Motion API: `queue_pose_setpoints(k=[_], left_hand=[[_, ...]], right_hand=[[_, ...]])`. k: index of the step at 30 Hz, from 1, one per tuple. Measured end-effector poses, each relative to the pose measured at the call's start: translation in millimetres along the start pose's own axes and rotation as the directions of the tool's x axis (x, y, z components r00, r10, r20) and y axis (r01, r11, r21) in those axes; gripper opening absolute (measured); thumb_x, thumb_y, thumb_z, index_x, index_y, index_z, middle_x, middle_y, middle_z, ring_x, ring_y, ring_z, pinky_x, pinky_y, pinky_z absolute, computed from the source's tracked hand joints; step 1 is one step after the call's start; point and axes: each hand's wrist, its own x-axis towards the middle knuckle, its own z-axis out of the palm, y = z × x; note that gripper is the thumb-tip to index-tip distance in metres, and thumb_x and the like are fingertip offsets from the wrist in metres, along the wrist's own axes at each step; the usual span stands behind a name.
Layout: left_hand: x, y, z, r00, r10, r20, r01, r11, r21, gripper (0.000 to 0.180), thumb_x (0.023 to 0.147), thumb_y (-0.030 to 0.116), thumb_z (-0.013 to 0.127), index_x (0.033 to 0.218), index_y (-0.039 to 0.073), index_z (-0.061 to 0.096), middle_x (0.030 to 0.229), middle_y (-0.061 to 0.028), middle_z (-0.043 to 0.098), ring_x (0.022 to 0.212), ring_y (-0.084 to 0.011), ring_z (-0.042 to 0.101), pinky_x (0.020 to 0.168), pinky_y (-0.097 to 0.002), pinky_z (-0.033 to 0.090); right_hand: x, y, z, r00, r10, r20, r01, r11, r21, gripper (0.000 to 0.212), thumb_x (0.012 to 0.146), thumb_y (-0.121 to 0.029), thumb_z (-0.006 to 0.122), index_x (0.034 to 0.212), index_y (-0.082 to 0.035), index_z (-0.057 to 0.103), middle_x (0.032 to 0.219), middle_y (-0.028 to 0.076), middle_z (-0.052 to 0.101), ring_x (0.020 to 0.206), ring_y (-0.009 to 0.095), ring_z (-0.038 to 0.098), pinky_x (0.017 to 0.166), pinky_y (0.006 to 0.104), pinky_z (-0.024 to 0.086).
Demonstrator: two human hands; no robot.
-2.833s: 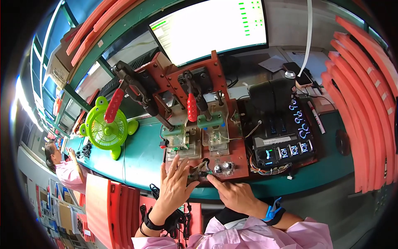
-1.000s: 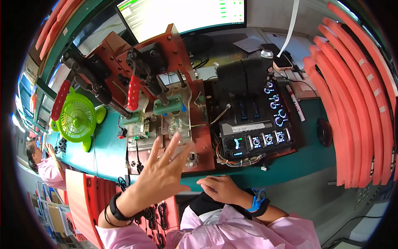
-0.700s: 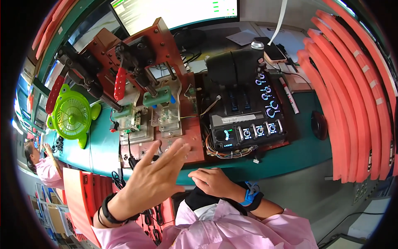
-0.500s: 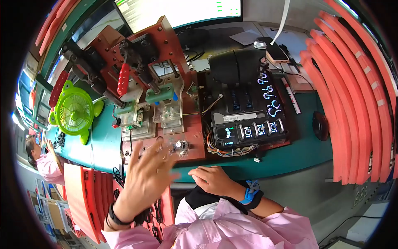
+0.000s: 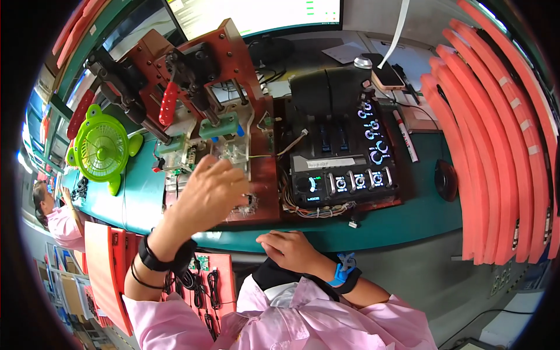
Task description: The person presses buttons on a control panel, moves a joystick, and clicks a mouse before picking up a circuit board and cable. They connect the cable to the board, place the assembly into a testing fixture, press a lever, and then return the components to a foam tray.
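Observation:
My left hand (image 5: 213,195) is over the front of a reddish-brown test fixture (image 5: 265,201), its fingers curled inward. Whatever its fingertips hold or touch is hidden beneath them. Just beyond it, two toggle clamps with red handles (image 5: 168,104) stand over clear plastic nests, the nearer one with a green pressing block (image 5: 219,126). My right hand (image 5: 290,249) stays low by the bench's front edge, fingers loosely folded together with nothing visible in them. Right of the fixture sits a black control panel (image 5: 344,160) with lit knobs and a wire bundle along its front.
A green frog-shaped fan (image 5: 104,149) stands left on the green bench (image 5: 431,219). A mouse (image 5: 446,179), a marker (image 5: 406,135) and a phone (image 5: 388,77) lie right. Red foam boards (image 5: 472,151) line the right side. A monitor (image 5: 256,16) is behind. Another person (image 5: 58,216) sits far left.
My left hand has gone from spread, blurred fingers to a curled shape, a little farther over the fixture. My right hand has barely moved. The whole view has shifted slightly.

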Motion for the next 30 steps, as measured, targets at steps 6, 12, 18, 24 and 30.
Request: queue_pose_setpoints(k=[6,12,18,24,30], left_hand=[[6,28,2,0.987,0.151,-0.053,-0.143,0.980,0.136,0.012,0.063,0.015,0.059,0.073,0.009,0.055,0.078,-0.0023,0.051,0.081,-0.0190,0.050,0.080,-0.0382,0.037],[-43,78,-6,0.968,0.110,-0.225,-0.117,0.993,-0.019,0.008,0.064,0.011,0.060,0.070,0.009,0.054,0.073,-0.0017,0.051,0.068,-0.0185,0.051,0.067,-0.0325,0.042],[-93,75,109,0.844,-0.425,-0.328,0.232,0.839,-0.492,0.016,0.066,0.006,0.067,0.063,0.003,0.052,0.059,-0.0098,0.049,0.053,-0.0266,0.048,0.048,-0.0349,0.037],[-27,80,132,0.858,-0.389,-0.336,0.146,0.812,-0.566,0.027,0.072,0.012,0.066,0.058,0.003,0.045,0.052,-0.0132,0.044,0.046,-0.0304,0.044,0.043,-0.0378,0.034],[-32,78,135,0.905,-0.296,-0.306,0.042,0.778,-0.627,0.031,0.077,0.011,0.062,0.055,0.002,0.042,0.051,-0.0139,0.042,0.044,-0.0311,0.043,0.041,-0.0387,0.031]], right_hand=[[-1,-4,-1,0.997,0.044,0.065,-0.042,0.998,-0.043,0.007,0.078,-0.007,0.053,0.084,-0.005,0.057,0.075,0.009,0.057,0.063,0.029,0.056,0.053,0.0368,0.043],[-7,-9,-21,0.985,0.044,0.168,-0.051,0.998,0.036,0.010,0.079,-0.012,0.052,0.085,-0.005,0.056,0.075,0.011,0.055,0.068,0.031,0.056,0.059,0.0388,0.045],[2,-47,-98,0.956,-0.117,0.270,0.206,0.921,-0.331,0.007,0.075,-0.009,0.058,0.078,-0.002,0.058,0.069,0.008,0.053,0.064,0.024,0.054,0.058,0.0350,0.044],[67,-35,-131,0.970,-0.117,0.213,0.243,0.498,-0.832,0.016,0.071,-0.022,0.062,0.070,-0.008,0.057,0.070,0.005,0.053,0.076,0.024,0.052,0.066,0.0370,0.040],[96,-21,-108,0.919,-0.120,0.375,0.390,0.399,-0.830,0.012,0.063,-0.020,0.059,0.058,-0.010,0.056,0.067,0.004,0.054,0.070,0.019,0.050,0.065,0.0339,0.033]])
